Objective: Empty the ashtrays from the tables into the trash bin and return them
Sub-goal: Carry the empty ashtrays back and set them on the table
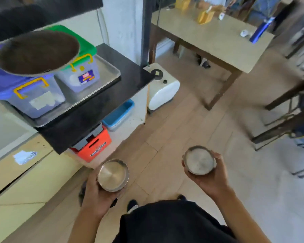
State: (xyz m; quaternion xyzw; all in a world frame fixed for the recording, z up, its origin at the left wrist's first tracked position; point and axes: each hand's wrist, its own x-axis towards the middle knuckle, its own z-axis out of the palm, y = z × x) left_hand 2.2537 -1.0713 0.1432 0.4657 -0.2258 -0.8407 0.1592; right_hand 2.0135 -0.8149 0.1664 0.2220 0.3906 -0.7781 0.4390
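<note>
I hold one round metal ashtray in each hand over the wooden floor. My left hand [95, 192] grips the left ashtray [112, 175], whose inside looks clean and shiny. My right hand [209, 178] cups the right ashtray [199, 161], whose inside is dull with a grey ash film. A beige table [218, 42] stands ahead to the right. A white bin-like object [163, 88] with a dark round fitting on top sits on the floor beside the counter; I cannot tell whether it is the trash bin.
A black counter [98, 109] at the left carries a metal tray [111, 71] with two lidded plastic boxes and a large dark bowl [37, 51]. Under it sit an orange crate [95, 146] and a blue tub [119, 114]. Dark chair frames [288, 106] stand right.
</note>
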